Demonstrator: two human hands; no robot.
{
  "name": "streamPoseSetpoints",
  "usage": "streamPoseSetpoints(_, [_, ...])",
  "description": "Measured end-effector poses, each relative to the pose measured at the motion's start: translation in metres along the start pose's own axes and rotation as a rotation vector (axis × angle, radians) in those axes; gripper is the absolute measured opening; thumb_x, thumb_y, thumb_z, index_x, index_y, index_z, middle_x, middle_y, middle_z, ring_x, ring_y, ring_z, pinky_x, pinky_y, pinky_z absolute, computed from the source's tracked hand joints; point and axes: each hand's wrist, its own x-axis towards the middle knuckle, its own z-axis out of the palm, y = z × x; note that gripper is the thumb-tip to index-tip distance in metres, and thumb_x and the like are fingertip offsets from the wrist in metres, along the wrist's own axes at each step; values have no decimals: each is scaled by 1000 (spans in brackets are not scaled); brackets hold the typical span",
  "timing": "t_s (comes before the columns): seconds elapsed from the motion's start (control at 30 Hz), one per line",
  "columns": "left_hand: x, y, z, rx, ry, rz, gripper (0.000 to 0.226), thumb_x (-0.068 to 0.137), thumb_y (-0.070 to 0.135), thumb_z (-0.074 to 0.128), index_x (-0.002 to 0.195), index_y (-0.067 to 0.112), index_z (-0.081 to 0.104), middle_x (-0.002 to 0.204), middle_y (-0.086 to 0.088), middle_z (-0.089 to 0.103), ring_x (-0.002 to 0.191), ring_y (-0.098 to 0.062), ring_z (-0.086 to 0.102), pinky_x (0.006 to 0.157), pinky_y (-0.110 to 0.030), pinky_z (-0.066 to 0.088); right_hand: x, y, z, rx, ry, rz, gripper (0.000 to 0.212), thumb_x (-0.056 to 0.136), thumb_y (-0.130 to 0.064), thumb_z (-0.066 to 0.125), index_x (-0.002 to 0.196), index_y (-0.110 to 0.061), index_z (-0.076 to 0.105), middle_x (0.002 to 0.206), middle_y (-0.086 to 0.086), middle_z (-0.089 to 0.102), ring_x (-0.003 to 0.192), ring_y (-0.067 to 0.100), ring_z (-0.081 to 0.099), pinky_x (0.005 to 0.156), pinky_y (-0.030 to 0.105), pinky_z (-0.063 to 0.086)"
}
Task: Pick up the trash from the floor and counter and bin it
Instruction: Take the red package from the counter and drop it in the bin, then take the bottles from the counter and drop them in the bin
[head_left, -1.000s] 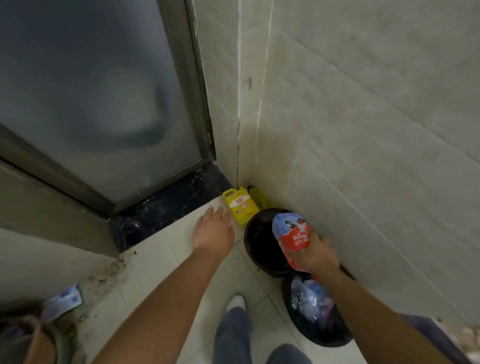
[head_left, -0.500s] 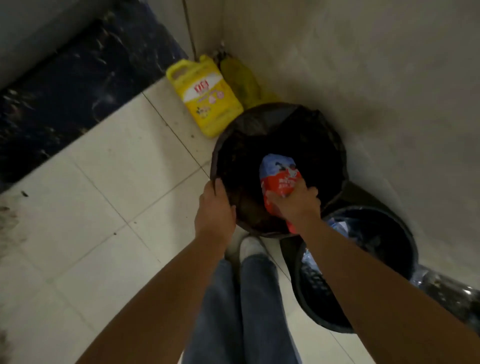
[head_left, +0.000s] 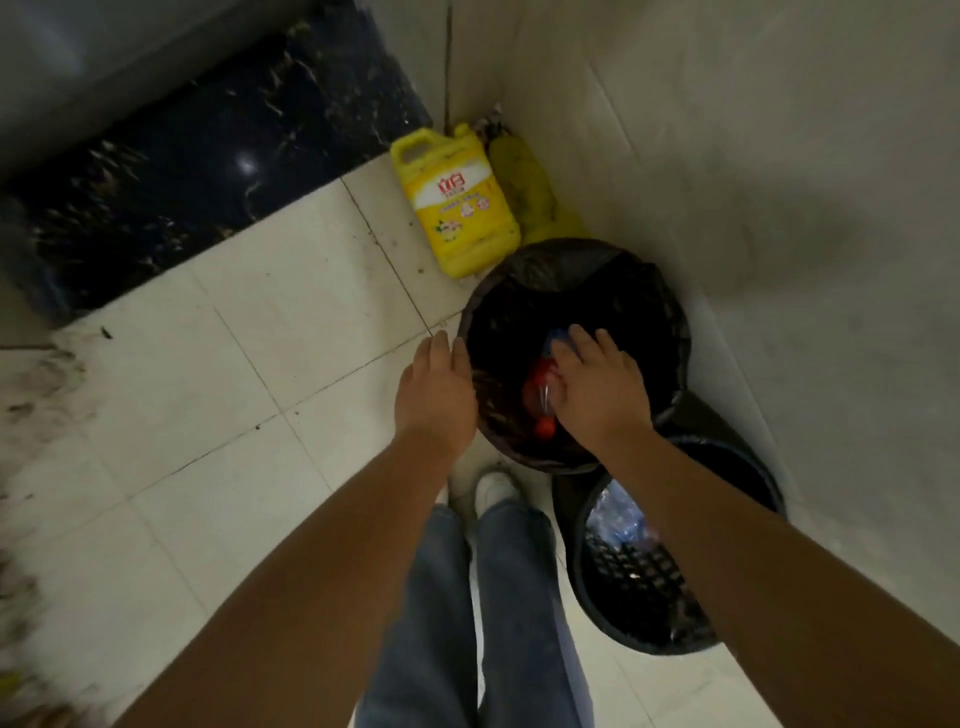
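Black-lined bin (head_left: 649, 291) fills the corner; down inside, the red-and-blue wrapper (head_left: 540, 395) sits mostly hidden under the right hand (head_left: 597, 395), fingers spread, seemingly off it. Left hand (head_left: 434, 395) rests loosely open at the rim.

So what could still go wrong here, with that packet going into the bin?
The red and blue packet is inside the black lined bin, but the right hand lies over it, so it could cling and lift back out. The left hand presses the bin's rim; a push might tip the bin toward the yellow detergent jug beside it.
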Motion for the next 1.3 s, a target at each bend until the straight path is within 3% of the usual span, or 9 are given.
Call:
streamPoseSetpoints(0.17, [-65,-15,-111,101,166,-50,57,104,18,28,151,6,-2,161,-11,-3,150,-24,-2,123,-32,6,-47,-66,-101,-123,82,-211,52,99,-35,27,147,-14,23,159,10,16,147,32,10,119,47,16])
streamPoseSetpoints(0.27, [-129,-34,-180,105,319,-161,54,104,19,24,151,8,-1,162,-9,-3,150,-22,-4,123,-32,6,-90,-121,-168,-189,302,-370,49,88,-35,51,131,-11,52,142,18,49,130,38,46,103,49,43])
streamPoseSetpoints(0.3, [-154,-42,-201,101,372,-209,54,104,18,24,151,8,0,162,-8,-2,150,-21,-3,123,-32,6,-106,-141,-189,-203,350,-427,51,86,-33,56,131,-10,51,142,17,49,131,36,46,103,47,44])
streamPoseSetpoints(0.4, [-244,-69,-251,37,512,-351,53,103,14,27,151,7,6,162,-9,3,150,-21,0,123,-32,8,-170,-201,-237,-244,258,-595,56,98,-29,38,148,-14,17,160,10,11,147,30,8,120,44,14])
streamPoseSetpoints(0.6, [-464,-128,-267,-56,789,-662,50,102,18,32,149,6,21,160,-12,16,149,-25,11,121,-36,15,-338,-326,-265,-261,400,-1001,54,97,-27,40,145,-13,23,158,9,17,146,27,13,119,42,16])
streamPoseSetpoints(0.77, [-663,-153,-185,-171,919,-1003,47,102,21,33,146,7,27,158,-13,22,147,-26,18,118,-36,22,-520,-397,-198,-360,386,-1385,53,94,-27,44,143,-13,29,156,9,23,145,26,19,118,40,20])
streamPoseSetpoints(0.9, [-820,-141,-70,-288,984,-1335,38,101,19,33,136,5,40,153,-15,32,145,-28,24,113,-40,30,-682,-401,-105,-429,324,-1711,52,95,-27,44,143,-12,30,155,9,26,145,26,20,117,41,21])
streamPoseSetpoints(1.1, [-1016,-55,148,-474,876,-1771,35,101,19,35,132,4,44,150,-14,35,142,-28,27,111,-38,32,-896,-331,59,-561,133,-2064,50,96,-26,43,142,-10,32,155,11,27,145,28,19,118,43,22])
streamPoseSetpoints(1.3, [-1140,57,327,-714,760,-2142,33,100,20,37,125,3,48,141,-15,43,133,-29,37,105,-39,38,-1059,-219,209,-732,-107,-2365,46,96,-26,43,138,-9,37,151,11,33,143,28,22,115,42,26])
